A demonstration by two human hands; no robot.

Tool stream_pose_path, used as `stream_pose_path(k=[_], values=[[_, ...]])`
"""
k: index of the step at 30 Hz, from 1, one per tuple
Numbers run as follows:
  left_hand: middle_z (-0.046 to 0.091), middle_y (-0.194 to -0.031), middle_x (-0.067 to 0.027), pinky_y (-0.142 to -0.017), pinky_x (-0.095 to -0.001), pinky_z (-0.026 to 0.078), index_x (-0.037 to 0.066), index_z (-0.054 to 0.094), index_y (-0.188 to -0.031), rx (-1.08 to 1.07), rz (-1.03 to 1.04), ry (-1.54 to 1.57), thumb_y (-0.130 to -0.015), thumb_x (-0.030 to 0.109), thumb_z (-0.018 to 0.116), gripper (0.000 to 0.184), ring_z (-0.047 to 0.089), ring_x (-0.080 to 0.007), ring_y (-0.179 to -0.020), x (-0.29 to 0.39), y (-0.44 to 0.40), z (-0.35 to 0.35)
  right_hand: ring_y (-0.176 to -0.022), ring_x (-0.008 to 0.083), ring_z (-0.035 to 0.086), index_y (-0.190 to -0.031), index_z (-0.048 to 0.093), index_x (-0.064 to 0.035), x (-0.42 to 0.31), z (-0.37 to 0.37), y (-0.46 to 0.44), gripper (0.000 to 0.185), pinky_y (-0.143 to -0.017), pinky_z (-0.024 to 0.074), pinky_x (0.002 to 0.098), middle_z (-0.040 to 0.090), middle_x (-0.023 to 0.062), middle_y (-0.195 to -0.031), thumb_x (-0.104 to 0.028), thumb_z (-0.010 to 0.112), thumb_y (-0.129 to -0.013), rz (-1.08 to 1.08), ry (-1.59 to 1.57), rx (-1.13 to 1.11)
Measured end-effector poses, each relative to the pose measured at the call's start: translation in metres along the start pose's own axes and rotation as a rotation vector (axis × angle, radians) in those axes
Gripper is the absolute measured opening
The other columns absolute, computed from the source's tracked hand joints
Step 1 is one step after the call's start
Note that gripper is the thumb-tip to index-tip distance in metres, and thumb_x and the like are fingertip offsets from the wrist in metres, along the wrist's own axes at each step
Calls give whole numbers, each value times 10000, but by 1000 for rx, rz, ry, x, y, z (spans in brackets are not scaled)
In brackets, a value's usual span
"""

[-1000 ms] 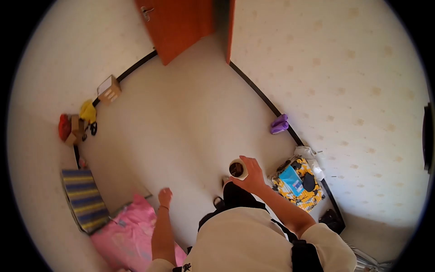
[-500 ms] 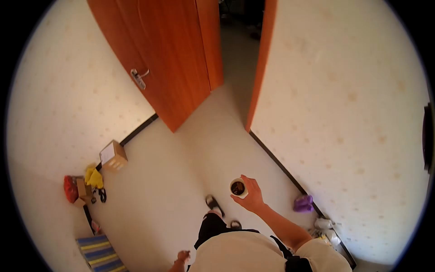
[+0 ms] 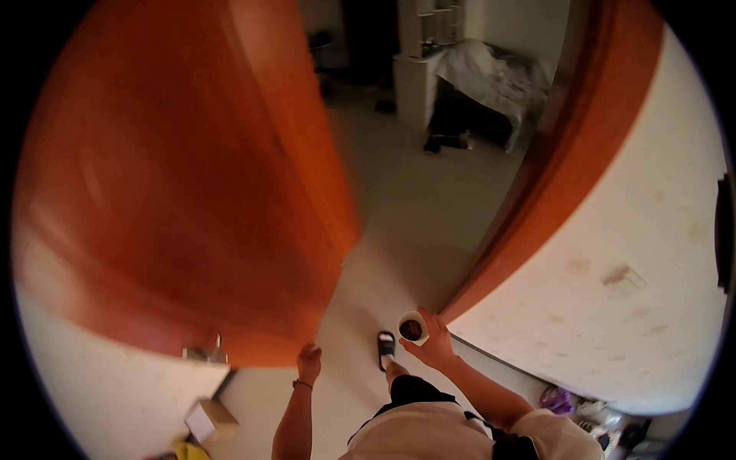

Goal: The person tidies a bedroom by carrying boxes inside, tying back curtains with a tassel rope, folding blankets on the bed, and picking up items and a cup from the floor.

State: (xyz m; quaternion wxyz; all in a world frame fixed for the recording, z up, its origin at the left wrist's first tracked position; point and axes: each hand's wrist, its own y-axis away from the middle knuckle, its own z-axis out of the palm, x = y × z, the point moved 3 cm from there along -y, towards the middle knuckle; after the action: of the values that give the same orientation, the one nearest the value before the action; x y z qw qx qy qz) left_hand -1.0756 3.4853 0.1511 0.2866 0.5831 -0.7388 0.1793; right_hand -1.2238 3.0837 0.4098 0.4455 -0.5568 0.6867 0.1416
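My right hand [image 3: 434, 343] is wrapped round a pale cup [image 3: 412, 328] with dark contents, held upright in front of my body near the door frame. My left hand [image 3: 309, 363] hangs beside the lower edge of the orange door [image 3: 192, 176], its fingers curled; whether it touches the door or holds anything is not clear. A bracelet is on the left wrist. The metal door handle [image 3: 207, 351] is to the left of that hand.
Beyond the doorway are a pale cabinet [image 3: 416, 92] and a cloth-covered piece of furniture [image 3: 491, 84]. The door frame [image 3: 571, 169] rises at the right. A cardboard box [image 3: 211, 422] stands at the lower left, a purple item [image 3: 556, 399] at the lower right.
I have moved forward to the doorway, and the room beyond has come into view. My left hand has risen beside the door. The cup is still in my right hand.
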Motion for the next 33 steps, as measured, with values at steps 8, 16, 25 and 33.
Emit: stream_pose_path(k=[8,16,25,33], values=[[636,-956,-90,-787,-314,523,-13,629,-1059,-200,200,898,-931,90,635,165,605,-164,-873,176,-357,-38,-1082,372,588,-1330,489,-8,85,86,-320,806,-900,510,434,566,210,-1197,-308,869,-685,95,25,156],[675,-867,-70,-730,-289,539,-11,635,-1083,-451,122,418,-857,132,722,282,651,-152,-798,269,-597,34,-1140,386,553,-1347,472,-5,169,86,-536,804,-941,479,452,566,219,-1222,-306,856,-707,210,135,342],[603,-1186,-126,-925,-364,507,9,493,-1302,-921,988,453,-717,94,832,681,604,-241,-1111,723,-777,119,-1104,363,580,-1374,451,-43,248,-94,-710,814,-910,498,429,582,190,-1201,-286,846,-705,480,88,606],[599,-1208,-124,-937,-341,517,-2,452,-1307,-1027,927,449,-726,77,846,706,608,-200,-1116,905,-881,350,-1160,349,564,-1363,453,-26,485,-239,-803,844,-972,474,422,570,173,-1289,-332,868,-694,492,-1,750]])
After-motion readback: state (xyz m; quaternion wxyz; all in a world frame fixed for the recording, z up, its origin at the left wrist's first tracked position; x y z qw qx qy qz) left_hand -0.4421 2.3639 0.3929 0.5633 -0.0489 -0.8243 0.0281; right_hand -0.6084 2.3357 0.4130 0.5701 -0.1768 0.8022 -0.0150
